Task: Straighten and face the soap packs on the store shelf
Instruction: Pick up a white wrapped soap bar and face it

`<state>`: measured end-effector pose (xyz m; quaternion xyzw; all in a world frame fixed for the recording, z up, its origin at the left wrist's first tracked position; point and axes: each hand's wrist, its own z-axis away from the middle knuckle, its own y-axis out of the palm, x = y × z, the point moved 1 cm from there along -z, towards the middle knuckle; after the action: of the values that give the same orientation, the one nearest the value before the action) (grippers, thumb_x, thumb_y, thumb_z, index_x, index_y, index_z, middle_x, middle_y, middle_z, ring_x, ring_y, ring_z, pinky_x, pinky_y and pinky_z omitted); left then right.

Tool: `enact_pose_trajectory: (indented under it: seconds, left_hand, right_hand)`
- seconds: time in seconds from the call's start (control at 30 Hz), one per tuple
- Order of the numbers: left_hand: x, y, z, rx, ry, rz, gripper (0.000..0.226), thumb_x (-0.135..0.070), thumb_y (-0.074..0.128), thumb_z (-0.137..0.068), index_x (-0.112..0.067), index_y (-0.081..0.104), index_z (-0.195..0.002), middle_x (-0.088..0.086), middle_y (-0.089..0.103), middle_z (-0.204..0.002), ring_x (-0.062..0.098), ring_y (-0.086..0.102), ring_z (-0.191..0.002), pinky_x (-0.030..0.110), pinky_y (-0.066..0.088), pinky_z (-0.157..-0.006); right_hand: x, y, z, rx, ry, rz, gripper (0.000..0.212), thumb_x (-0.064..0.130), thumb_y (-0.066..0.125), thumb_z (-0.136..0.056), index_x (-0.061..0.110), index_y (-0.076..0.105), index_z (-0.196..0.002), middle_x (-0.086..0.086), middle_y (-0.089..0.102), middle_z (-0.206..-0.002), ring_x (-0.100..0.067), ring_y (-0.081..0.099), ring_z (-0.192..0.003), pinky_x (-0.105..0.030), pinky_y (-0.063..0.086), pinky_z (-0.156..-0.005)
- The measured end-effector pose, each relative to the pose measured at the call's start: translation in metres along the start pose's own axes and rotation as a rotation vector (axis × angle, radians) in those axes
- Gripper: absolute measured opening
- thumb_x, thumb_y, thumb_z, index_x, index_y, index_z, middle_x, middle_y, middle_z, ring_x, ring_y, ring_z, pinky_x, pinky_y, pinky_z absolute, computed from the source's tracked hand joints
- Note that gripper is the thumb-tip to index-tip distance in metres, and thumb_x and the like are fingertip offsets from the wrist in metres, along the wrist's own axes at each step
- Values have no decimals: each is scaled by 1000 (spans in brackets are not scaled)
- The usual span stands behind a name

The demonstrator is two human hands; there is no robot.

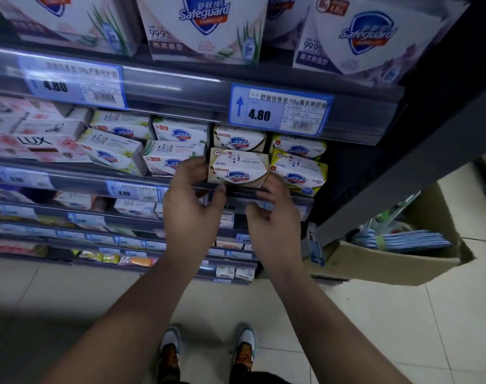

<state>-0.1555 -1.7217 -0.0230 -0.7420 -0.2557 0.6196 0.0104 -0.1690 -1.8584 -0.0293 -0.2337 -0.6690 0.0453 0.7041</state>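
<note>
A beige Safeguard soap pack [238, 168] sits at the front edge of the middle shelf, its logo side turned towards me. My left hand [193, 200] grips its left end with the thumb under the front. My right hand [273, 217] touches its lower right corner with curled fingers. A second beige pack [239, 139] stands behind it. Yellow-trimmed packs [298, 170] lie stacked to the right, white-and-green packs [175, 156] to the left. One white-and-green pack [113, 151] lies skewed.
Pink LUX boxes [31, 139] fill the shelf's far left. The shelf above carries large Safeguard boxes [205, 26] and price tags [280, 109]. Lower shelves [97, 223] hold more small packs. An open cardboard box [388, 253] with blue cloths stands on the tiled floor at right.
</note>
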Motion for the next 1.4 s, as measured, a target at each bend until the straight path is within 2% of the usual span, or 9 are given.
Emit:
enact_pose_trajectory:
  seconds: [0.17, 0.3, 0.43, 0.57, 0.73, 0.87, 1.0, 1.27, 1.4]
  left_hand:
    - [-2, -8, -1, 0, -7, 147, 35, -20, 75, -94, -20, 66, -127, -1, 72, -110, 7, 70, -104, 26, 56, -90]
    - [-6, -15, 4, 93, -104, 337, 24, -16, 77, -92, -16, 66, -114, -4, 77, -106, 14, 72, -103, 23, 58, -83]
    - [-14, -19, 11, 82, -206, 447, 16, -28, 82, -84, -31, 69, -92, -6, 78, -83, 8, 74, -84, 21, 57, -71]
    - [-18, -19, 19, -4, -294, 477, 27, -44, 82, -71, -21, 73, -85, 19, 77, -91, 16, 75, -85, 27, 61, -67]
    - [-19, -25, 29, 2, -252, 514, 30, -32, 82, -79, -14, 70, -99, 6, 80, -87, 19, 76, -87, 30, 61, -74]
    - [-14, -30, 34, 82, -117, 569, 47, -8, 76, -86, -9, 60, -130, 14, 74, -124, 28, 67, -123, 41, 56, -99]
    - [-7, -33, 35, 154, -62, 538, 48, 15, 67, -86, -1, 60, -131, 7, 69, -134, 23, 58, -135, 29, 54, -97]
    - [-5, -42, 33, 191, -53, 535, 46, 10, 70, -87, -7, 61, -129, 5, 68, -137, 23, 59, -134, 33, 55, -98]
    - [-11, -48, 31, 146, -68, 459, 48, -9, 80, -85, -16, 65, -131, 8, 72, -125, 27, 67, -119, 44, 58, -95]
  right_hand:
    - [-2, -19, -5, 15, -125, -80, 24, 17, 64, -98, 18, 66, -123, -2, 61, -118, 1, 62, -101, -11, 50, -83]
    - [-4, -41, -15, 104, -116, -259, 19, 18, 68, -98, 16, 68, -117, 0, 74, -115, -7, 70, -106, -26, 56, -91]
    - [-4, -55, -23, 208, -91, -293, 16, 36, 72, -92, 22, 71, -100, 4, 78, -100, -15, 74, -96, -50, 61, -90]
    - [-3, -59, -22, 216, -122, -325, 20, 42, 74, -88, 22, 69, -87, 2, 76, -82, -9, 71, -72, -32, 63, -72]
    - [-2, -61, -18, 321, -147, -331, 17, 33, 74, -91, 32, 68, -107, 2, 77, -97, -11, 74, -77, -25, 61, -69]
    - [-2, -63, -19, 449, -191, -316, 45, 20, 69, -95, 34, 59, -136, 9, 71, -128, -16, 70, -114, -46, 58, -96]
    - [-2, -63, -18, 490, -210, -358, 44, 14, 68, -91, 26, 59, -133, 3, 68, -133, -12, 64, -123, -44, 52, -106]
    - [1, -59, -18, 496, -209, -366, 42, 13, 65, -93, 25, 60, -132, 6, 69, -132, -10, 64, -123, -36, 53, -100]
    - [8, -52, -15, 441, -37, -459, 30, 28, 63, -97, 25, 66, -126, 2, 77, -116, -21, 75, -104, -25, 59, -75]
